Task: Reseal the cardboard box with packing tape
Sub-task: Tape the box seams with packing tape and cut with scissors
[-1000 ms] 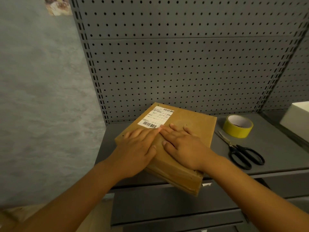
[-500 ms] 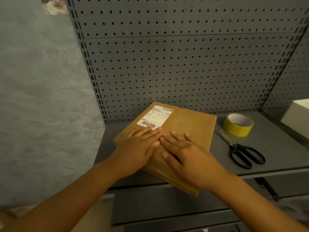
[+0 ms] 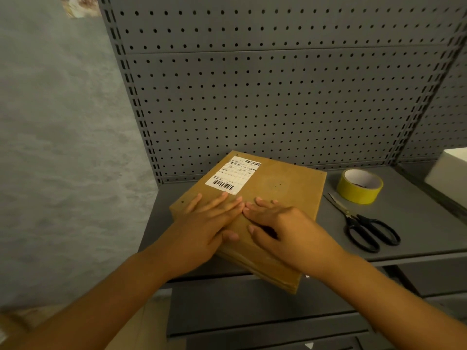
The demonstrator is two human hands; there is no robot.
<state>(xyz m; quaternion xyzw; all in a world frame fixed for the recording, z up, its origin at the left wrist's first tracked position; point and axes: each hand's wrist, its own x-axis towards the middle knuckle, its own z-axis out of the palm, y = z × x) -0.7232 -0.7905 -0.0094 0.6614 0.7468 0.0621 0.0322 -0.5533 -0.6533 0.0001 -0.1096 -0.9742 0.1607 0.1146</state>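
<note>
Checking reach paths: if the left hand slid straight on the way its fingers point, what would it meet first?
The left hand, flat on the brown cardboard box, points up and right; it would first reach the white shipping label, probably its near corner.

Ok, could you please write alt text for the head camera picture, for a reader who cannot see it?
Both hands, left hand and right hand, press flat on a closed cardboard box with a shipping label, on a grey shelf before a pegboard. To the right lie a yellow tape roll and black scissors, untouched.
</note>
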